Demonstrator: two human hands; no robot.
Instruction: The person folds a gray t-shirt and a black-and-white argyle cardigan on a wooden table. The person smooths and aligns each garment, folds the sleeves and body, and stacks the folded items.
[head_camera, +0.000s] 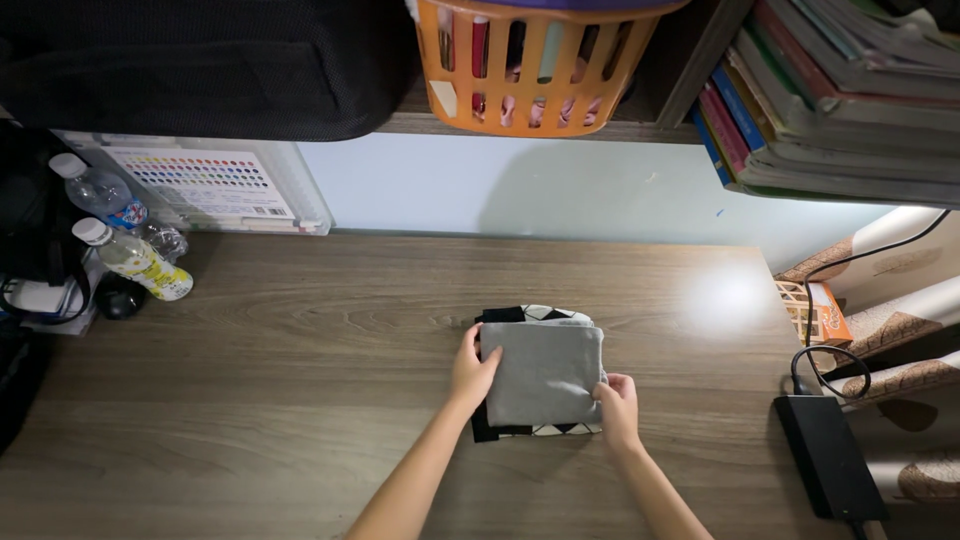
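Observation:
A small stack of folded cloths lies in the middle of the wooden desk. On top is a folded grey cloth; beneath it a black-and-white patterned cloth shows at the far and near edges. My left hand rests against the stack's left side, fingers on the grey cloth's edge. At the near right corner my right hand pinches the grey cloth.
Two plastic bottles and a clear plastic box stand at the back left. An orange basket and stacked books sit on the shelf above. A black power adapter with cable lies at the right edge.

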